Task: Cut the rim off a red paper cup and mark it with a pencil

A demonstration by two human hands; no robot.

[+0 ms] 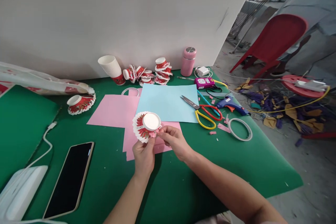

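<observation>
My left hand [144,156] holds a cut paper cup [142,126] by its lower edge, its white round base facing up and its red and white strips fanned out. The fingers of my right hand [173,140] pinch at a small pink folded piece [153,134] on the cup's lower right rim. Beneath the cup lie pink paper sheets [112,110] and a light blue sheet [165,99]. Scissors [193,103] with red and yellow handles rest at the blue sheet's right edge.
Stacked white cups [109,65], fanned red cups [161,71] and a pink bottle [188,62] stand along the wall. A blue glue gun [232,104] and tape roll [239,129] lie right. A phone [69,178] and white power bank [25,194] lie left.
</observation>
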